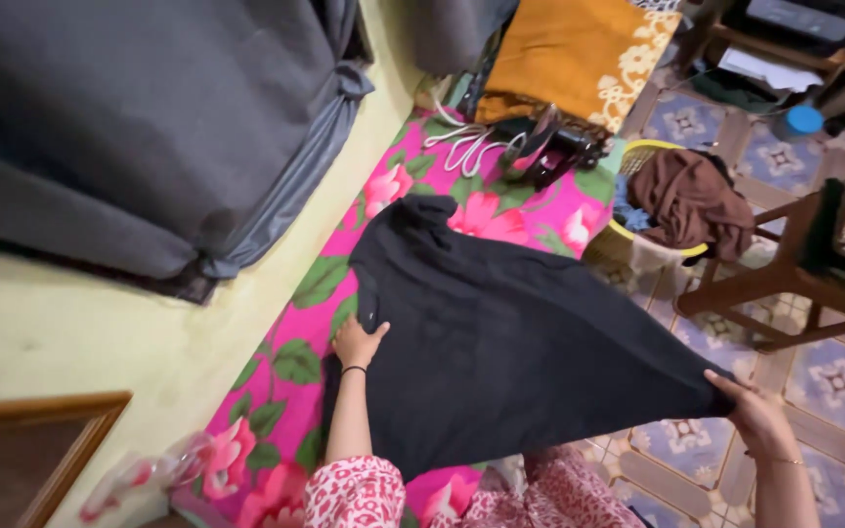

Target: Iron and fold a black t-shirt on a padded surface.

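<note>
From the head view: black cloth (500,342) spread over a pink flowered sheet (276,391) in the middle, its narrow end reaching far toward a tangle of white cord (461,147) and an orange cloth (569,54). Left hand (357,342) lying flat with fingers spread on the cloth's left edge, right hand (750,406) pinched shut on the cloth's right corner and holding it out over the tiled floor (838,381), the two hands well apart. Yellow basket (637,244) with a brown garment (691,200) at far right beside a wooden stool (784,279), grey curtain (139,117) at far left.
</note>
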